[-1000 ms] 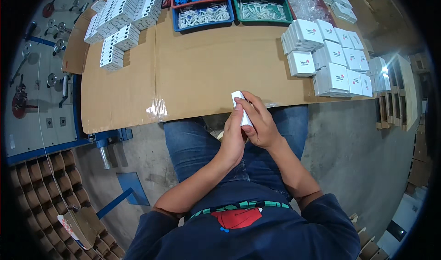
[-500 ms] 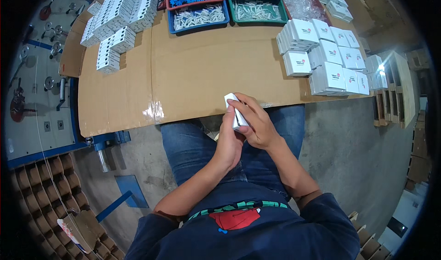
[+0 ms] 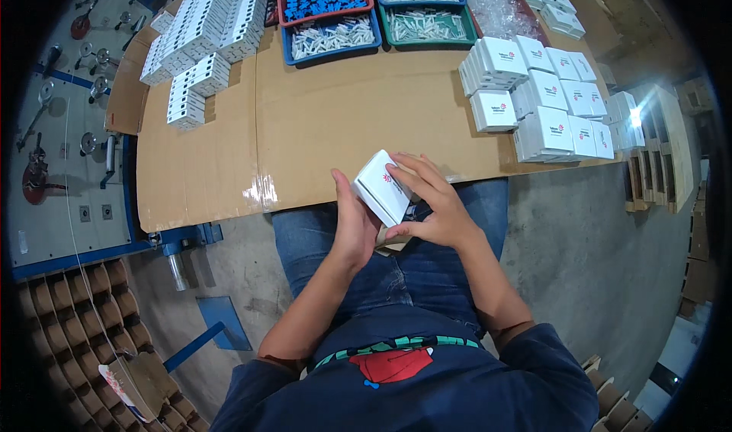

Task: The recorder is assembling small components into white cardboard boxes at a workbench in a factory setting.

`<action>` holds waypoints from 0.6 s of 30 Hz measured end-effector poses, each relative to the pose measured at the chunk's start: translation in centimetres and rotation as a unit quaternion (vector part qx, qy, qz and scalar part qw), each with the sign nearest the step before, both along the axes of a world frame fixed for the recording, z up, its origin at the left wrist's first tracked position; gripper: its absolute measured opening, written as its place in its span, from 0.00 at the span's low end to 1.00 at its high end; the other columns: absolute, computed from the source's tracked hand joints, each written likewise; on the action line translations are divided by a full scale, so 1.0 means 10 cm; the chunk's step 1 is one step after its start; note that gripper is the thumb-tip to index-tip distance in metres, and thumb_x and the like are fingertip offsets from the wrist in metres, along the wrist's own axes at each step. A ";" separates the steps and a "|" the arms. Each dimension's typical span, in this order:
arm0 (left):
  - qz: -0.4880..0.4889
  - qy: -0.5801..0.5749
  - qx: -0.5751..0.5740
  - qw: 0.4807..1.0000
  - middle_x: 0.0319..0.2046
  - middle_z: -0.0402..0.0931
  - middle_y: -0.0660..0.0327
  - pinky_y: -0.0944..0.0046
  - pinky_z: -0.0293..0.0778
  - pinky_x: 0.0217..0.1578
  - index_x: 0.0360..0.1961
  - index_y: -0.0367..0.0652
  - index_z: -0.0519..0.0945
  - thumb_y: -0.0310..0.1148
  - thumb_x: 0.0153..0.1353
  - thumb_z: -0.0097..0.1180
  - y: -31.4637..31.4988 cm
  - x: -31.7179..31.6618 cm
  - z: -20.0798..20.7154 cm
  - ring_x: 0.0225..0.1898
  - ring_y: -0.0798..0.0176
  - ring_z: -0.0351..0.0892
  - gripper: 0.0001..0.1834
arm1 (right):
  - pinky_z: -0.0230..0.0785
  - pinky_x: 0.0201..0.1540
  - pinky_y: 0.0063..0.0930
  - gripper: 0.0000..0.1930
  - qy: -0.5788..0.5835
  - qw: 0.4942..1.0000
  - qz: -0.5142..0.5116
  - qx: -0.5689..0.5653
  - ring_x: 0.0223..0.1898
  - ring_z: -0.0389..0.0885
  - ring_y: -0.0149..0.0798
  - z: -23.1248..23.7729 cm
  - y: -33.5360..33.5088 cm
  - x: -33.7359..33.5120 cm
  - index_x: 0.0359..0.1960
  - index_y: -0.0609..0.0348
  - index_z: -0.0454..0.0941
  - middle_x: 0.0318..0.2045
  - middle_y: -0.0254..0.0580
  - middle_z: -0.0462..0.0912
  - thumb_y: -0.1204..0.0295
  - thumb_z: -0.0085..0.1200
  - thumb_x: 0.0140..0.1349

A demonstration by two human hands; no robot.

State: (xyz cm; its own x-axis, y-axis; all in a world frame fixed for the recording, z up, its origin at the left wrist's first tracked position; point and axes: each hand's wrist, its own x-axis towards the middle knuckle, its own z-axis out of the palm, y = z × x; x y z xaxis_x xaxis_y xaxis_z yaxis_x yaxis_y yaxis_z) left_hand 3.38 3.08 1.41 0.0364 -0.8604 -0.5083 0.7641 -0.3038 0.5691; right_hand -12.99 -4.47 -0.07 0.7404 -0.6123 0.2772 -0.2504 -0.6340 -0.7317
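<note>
Head view, held white box (image 3: 383,192), filled trays (image 3: 335,54) beyond, boxes (image 3: 555,131) stacked right.

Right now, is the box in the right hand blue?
No, the box in the right hand is white, with a small red mark.

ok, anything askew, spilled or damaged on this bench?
Nothing stands out. Small parts sit inside their trays, and the stacked white boxes at right step down unevenly but stand upright. The held white box is tilted in the right hand; no damage visible, though fine marks wouldn't show.
</note>
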 end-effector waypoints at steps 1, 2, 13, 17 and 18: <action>0.051 -0.040 0.000 0.998 0.56 0.77 0.51 0.56 0.80 0.53 0.68 0.41 0.67 0.76 0.70 0.22 0.01 -0.04 -0.06 0.55 0.55 0.81 0.50 | 0.56 0.74 0.54 0.52 -0.013 1.000 -0.020 -0.001 0.71 0.68 0.55 -0.02 0.01 0.02 0.68 0.56 0.73 0.69 0.52 0.70 0.47 0.78 0.38; 0.050 -0.041 0.000 0.998 0.56 0.77 0.51 0.56 0.80 0.53 0.68 0.41 0.67 0.76 0.70 0.22 0.02 -0.07 -0.08 0.55 0.55 0.81 0.50 | 0.56 0.74 0.54 0.52 -0.013 1.000 -0.021 -0.001 0.71 0.68 0.55 -0.03 0.02 0.05 0.68 0.56 0.73 0.69 0.52 0.70 0.47 0.78 0.38; 0.030 0.015 -0.014 0.999 0.53 0.77 0.59 0.58 0.78 0.54 0.65 0.48 0.69 0.73 0.71 0.28 0.10 -0.17 -0.02 0.54 0.60 0.80 0.43 | 0.72 0.58 0.44 0.51 -0.117 0.992 0.036 -0.035 0.56 0.75 0.55 -0.01 -0.04 0.25 0.63 0.66 0.74 0.54 0.54 0.75 0.42 0.75 0.41; 0.035 0.006 -0.027 0.999 0.52 0.77 0.61 0.61 0.77 0.53 0.64 0.49 0.70 0.70 0.74 0.31 0.10 -0.19 -0.04 0.54 0.64 0.79 0.38 | 0.72 0.57 0.44 0.51 -0.121 0.991 0.037 -0.054 0.54 0.75 0.55 -0.08 -0.02 0.27 0.63 0.69 0.73 0.53 0.56 0.74 0.40 0.72 0.45; 0.035 0.006 -0.026 0.999 0.52 0.77 0.61 0.61 0.77 0.53 0.64 0.49 0.70 0.70 0.74 0.31 0.11 -0.19 -0.03 0.54 0.64 0.79 0.38 | 0.72 0.57 0.44 0.50 -0.123 0.991 0.029 -0.052 0.54 0.75 0.55 -0.09 0.00 0.27 0.63 0.70 0.73 0.53 0.56 0.74 0.39 0.70 0.47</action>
State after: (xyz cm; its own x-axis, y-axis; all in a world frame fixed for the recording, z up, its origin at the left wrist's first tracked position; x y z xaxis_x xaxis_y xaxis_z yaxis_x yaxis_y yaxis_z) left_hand 1.49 4.14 1.08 0.0909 -0.8816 -0.4632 0.7891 -0.2200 0.5735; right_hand -10.30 -4.47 -0.99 0.6752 -0.5292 0.5139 -0.0331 -0.7177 -0.6956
